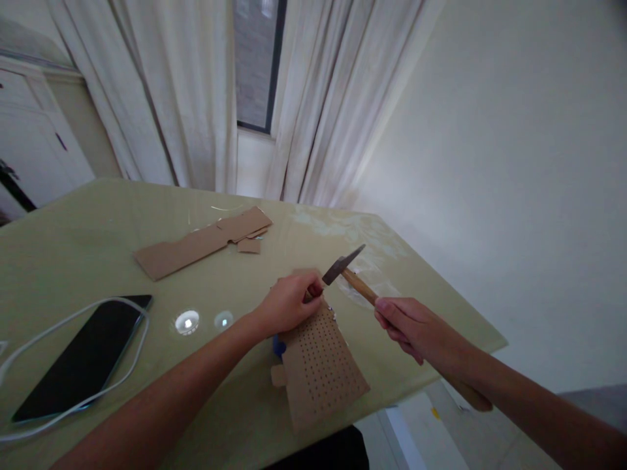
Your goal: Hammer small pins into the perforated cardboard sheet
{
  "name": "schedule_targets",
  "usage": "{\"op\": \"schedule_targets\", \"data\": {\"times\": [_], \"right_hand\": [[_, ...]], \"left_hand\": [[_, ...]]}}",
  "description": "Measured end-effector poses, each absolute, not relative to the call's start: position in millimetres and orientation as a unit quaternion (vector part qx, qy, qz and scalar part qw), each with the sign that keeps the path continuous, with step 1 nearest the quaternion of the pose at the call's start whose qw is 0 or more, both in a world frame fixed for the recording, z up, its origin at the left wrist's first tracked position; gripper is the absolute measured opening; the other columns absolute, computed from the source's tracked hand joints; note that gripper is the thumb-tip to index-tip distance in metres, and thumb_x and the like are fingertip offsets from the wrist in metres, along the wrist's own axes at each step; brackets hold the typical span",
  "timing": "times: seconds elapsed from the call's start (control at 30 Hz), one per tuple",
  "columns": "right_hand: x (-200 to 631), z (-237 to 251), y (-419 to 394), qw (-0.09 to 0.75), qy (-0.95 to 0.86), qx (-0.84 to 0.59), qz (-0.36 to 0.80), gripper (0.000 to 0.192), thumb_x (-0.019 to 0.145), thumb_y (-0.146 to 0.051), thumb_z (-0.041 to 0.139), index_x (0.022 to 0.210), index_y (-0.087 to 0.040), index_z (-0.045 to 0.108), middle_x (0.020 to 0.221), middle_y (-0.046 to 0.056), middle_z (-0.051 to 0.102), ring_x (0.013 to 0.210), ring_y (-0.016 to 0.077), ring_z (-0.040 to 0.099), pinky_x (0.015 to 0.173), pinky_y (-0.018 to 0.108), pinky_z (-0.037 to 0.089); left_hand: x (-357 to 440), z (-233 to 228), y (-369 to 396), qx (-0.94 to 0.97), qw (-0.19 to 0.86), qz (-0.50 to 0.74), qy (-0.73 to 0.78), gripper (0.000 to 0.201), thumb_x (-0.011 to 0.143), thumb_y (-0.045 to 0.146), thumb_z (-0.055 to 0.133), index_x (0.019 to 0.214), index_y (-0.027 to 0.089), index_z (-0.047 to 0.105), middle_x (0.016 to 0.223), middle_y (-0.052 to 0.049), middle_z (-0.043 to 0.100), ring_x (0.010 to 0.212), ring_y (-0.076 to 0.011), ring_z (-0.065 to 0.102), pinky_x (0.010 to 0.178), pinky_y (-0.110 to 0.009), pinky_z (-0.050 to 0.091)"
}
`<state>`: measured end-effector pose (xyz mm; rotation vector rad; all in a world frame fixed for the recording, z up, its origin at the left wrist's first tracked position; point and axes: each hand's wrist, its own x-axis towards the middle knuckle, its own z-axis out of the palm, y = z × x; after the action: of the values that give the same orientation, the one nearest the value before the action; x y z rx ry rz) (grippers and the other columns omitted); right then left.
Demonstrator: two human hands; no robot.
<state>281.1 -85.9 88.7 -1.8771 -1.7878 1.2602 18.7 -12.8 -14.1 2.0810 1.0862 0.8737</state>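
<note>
Centrally, left hand [289, 301] pinching on perforated cardboard [321, 369], right hand [411, 326] at 3 o'clock, clenched around hammer [360, 282], head over the cardboard.

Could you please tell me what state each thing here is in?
Left hand: closed, pinching something small on the pegboard.
Right hand: closed on the hammer.
Hammer: raised, head above the pegboard.
Pegboard: flat, overhanging the table edge.
Phone: screen dark, lying flat.
Cable: loose, looped around the phone.
Cardboard strip: flat, untouched.
</note>
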Motion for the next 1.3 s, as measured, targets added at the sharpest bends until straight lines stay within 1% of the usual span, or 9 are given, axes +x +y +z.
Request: {"op": "schedule_targets", "data": {"times": [0.1,0.3,0.57,0.77,0.9,1.0,1.07,1.17,1.3], "right_hand": [[283,90,-87,0.142,-0.62,-0.642,0.429,0.065,0.097,-0.086,0.043,0.08,-0.024,0.046,0.06,-0.009,0.031,0.045,0.0077,0.03,0.035,0.018,0.029],[286,79,-87,0.104,-0.612,-0.644,0.447,0.063,0.098,-0.084,0.045,0.08,-0.024,0.046,0.058,-0.01,0.031,0.044,0.0079,0.029,0.034,0.018,0.028],[286,91,-89,0.159,-0.619,-0.636,0.433,0.064,0.097,-0.086,0.045,0.081,-0.023,0.048,0.061,-0.008,0.032,0.047,0.0083,0.03,0.036,0.018,0.03],[286,79,-90,0.109,-0.615,-0.636,0.454,0.067,0.095,-0.089,0.045,0.08,-0.023,0.048,0.059,-0.009,0.032,0.045,0.0082,0.029,0.036,0.018,0.028],[285,85,-92,0.129,-0.619,-0.632,0.448,0.067,0.096,-0.089,0.044,0.081,-0.023,0.048,0.059,-0.009,0.031,0.046,0.0081,0.029,0.036,0.018,0.028],[284,92,-92,0.161,-0.622,-0.627,0.441,0.065,0.096,-0.087,0.046,0.082,-0.023,0.047,0.061,-0.008,0.033,0.047,0.0084,0.03,0.037,0.019,0.031],[285,91,-91,0.163,-0.619,-0.628,0.443,0.064,0.097,-0.086,0.046,0.082,-0.023,0.048,0.062,-0.008,0.034,0.048,0.0087,0.031,0.037,0.019,0.031],[284,82,-89,0.129,-0.613,-0.63,0.458,0.064,0.097,-0.085,0.047,0.081,-0.023,0.048,0.061,-0.008,0.034,0.046,0.0084,0.03,0.036,0.019,0.029],[280,76,-89,0.114,-0.607,-0.633,0.467,0.065,0.096,-0.086,0.046,0.081,-0.023,0.048,0.062,-0.008,0.034,0.047,0.0082,0.032,0.036,0.018,0.031]], "left_hand": [[19,-13,-13,0.79,0.314,0.329,0.411,0.006,0.089,0.022,0.067,0.094,0.024,0.068,0.088,0.0,0.079,0.078,-0.0188,0.071,0.069,-0.029,0.047],[19,-14,-12,0.792,0.308,0.324,0.416,0.005,0.09,0.026,0.067,0.094,0.023,0.07,0.091,-0.001,0.08,0.077,-0.0194,0.07,0.067,-0.03,0.047],[20,-13,-13,0.793,0.308,0.319,0.418,0.007,0.09,0.025,0.066,0.095,0.024,0.07,0.089,-0.001,0.08,0.078,-0.0206,0.072,0.07,-0.032,0.048],[20,-13,-14,0.797,0.303,0.315,0.416,0.006,0.09,0.026,0.068,0.095,0.024,0.071,0.093,-0.002,0.081,0.08,-0.0207,0.071,0.07,-0.031,0.047],[20,-15,-14,0.797,0.305,0.312,0.417,0.009,0.089,0.025,0.069,0.097,0.023,0.072,0.092,-0.002,0.081,0.08,-0.0205,0.071,0.07,-0.031,0.048],[19,-12,-14,0.799,0.306,0.308,0.416,0.009,0.09,0.028,0.072,0.097,0.023,0.072,0.092,-0.003,0.08,0.083,-0.0215,0.071,0.073,-0.032,0.049],[19,-10,-13,0.802,0.303,0.303,0.416,0.017,0.088,0.037,0.078,0.097,0.023,0.074,0.094,-0.004,0.08,0.087,-0.0237,0.071,0.077,-0.034,0.049],[18,-6,-13,0.815,0.283,0.287,0.417,0.036,0.082,0.05,0.087,0.102,0.023,0.075,0.101,-0.006,0.079,0.094,-0.0278,0.071,0.082,-0.037,0.051],[17,-6,-12,0.827,0.258,0.281,0.413,0.04,0.08,0.054,0.089,0.101,0.023,0.075,0.105,-0.007,0.078,0.098,-0.0295,0.07,0.085,-0.038,0.052]]}}
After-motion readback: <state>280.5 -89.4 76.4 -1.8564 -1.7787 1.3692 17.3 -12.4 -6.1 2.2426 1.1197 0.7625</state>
